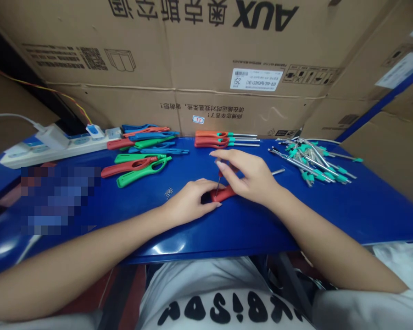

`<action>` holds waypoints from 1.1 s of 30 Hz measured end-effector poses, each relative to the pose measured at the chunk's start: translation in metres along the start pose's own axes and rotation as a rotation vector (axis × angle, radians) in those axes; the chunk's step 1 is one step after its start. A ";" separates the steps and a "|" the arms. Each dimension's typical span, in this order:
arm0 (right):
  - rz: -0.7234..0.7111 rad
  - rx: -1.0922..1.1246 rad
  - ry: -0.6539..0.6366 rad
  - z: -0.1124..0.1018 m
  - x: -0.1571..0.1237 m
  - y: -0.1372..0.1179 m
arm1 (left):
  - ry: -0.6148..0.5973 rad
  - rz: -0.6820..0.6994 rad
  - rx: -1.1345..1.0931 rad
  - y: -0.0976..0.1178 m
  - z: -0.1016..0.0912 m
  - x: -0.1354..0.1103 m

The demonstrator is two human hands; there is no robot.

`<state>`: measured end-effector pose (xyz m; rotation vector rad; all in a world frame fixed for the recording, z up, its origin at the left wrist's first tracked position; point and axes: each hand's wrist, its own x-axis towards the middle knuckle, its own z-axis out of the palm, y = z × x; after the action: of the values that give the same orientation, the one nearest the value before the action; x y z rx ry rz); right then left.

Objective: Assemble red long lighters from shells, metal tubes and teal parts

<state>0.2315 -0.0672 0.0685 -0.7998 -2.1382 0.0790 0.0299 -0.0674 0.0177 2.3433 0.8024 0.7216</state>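
Observation:
A red long-necked lighter (pixel 224 194) lies on the blue table in front of me, its metal tube pointing right. My left hand (pixel 196 199) grips the lighter's handle end between thumb and fingers. Above it, my right hand (pixel 246 174) pinches a small screwdriver (pixel 219 183) held upright, its tip down on the lighter's handle. The screwdriver's grip is mostly hidden by my fingers. Several tiny screws (pixel 168 193) lie loose to the left of my left hand.
Red, green and blue handle shells (pixel 141 167) lie at the back left. Several assembled lighters (pixel 211 140) sit at the back middle. Metal tubes with green parts (pixel 313 160) are heaped at right. A power strip (pixel 62 146) and cardboard box (pixel 206 82) stand behind.

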 end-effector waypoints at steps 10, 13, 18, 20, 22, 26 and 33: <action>0.156 -0.126 -0.124 -0.007 0.023 -0.003 | -0.005 -0.058 -0.031 0.002 0.002 0.000; 0.228 0.091 -0.116 0.000 0.016 0.006 | 0.001 -0.047 -0.030 -0.003 0.002 -0.001; 0.263 0.360 -0.141 0.002 0.011 0.022 | 0.006 -0.044 -0.037 -0.008 0.003 -0.003; 0.168 0.196 -0.049 0.001 0.010 0.024 | 0.004 -0.045 -0.021 -0.008 0.002 -0.003; 0.040 0.024 -0.001 0.001 0.009 0.021 | -0.004 -0.043 -0.003 -0.006 0.001 -0.003; -0.056 0.021 -0.084 0.000 0.008 0.007 | -0.005 -0.023 0.005 -0.003 0.000 -0.003; -0.094 0.021 -0.078 -0.005 0.007 -0.001 | 0.011 0.001 0.020 -0.004 0.001 -0.003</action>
<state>0.2321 -0.0649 0.0770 -0.6928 -2.2419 0.0849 0.0267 -0.0667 0.0136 2.3600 0.8164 0.7307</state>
